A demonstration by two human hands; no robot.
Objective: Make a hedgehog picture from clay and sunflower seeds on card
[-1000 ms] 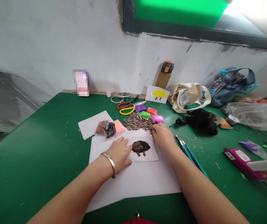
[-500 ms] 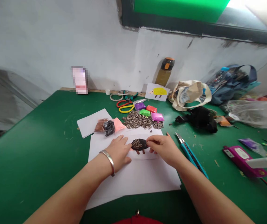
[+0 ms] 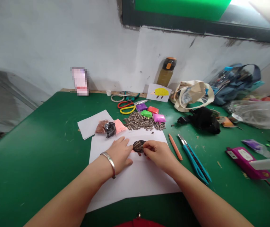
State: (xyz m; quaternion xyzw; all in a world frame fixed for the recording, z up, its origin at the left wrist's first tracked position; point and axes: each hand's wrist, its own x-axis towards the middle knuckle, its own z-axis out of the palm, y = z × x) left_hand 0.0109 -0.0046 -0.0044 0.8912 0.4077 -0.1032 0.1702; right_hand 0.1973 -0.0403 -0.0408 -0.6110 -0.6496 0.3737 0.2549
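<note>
A small hedgehog figure [image 3: 138, 146] of black clay, its back partly covered with overlapping sunflower seeds, lies on white paper [image 3: 135, 183]. Brown legs show at its lower edge. My left hand [image 3: 120, 154] rests on the paper with fingers spread, its fingertips touching the figure's left end, where a bit of pink shows. Over the figure's right side, my right hand [image 3: 159, 155] has thumb and index finger pinched together. Whatever lies in that pinch is hidden. Just behind the paper is a pile of sunflower seeds [image 3: 137, 122].
Clay packets, including a green packet [image 3: 146, 114], lie by the seeds. Scissors [image 3: 128, 108] are behind. An orange stick [image 3: 175, 147] and a blue utility knife [image 3: 195, 160] lie right of my right hand. A hedgehog drawing [image 3: 159, 92] leans near a bottle [image 3: 166, 73].
My right hand has shifted slightly left, over the figure's right part, uncovering more of the orange stick and knife. My left hand stays in place.
</note>
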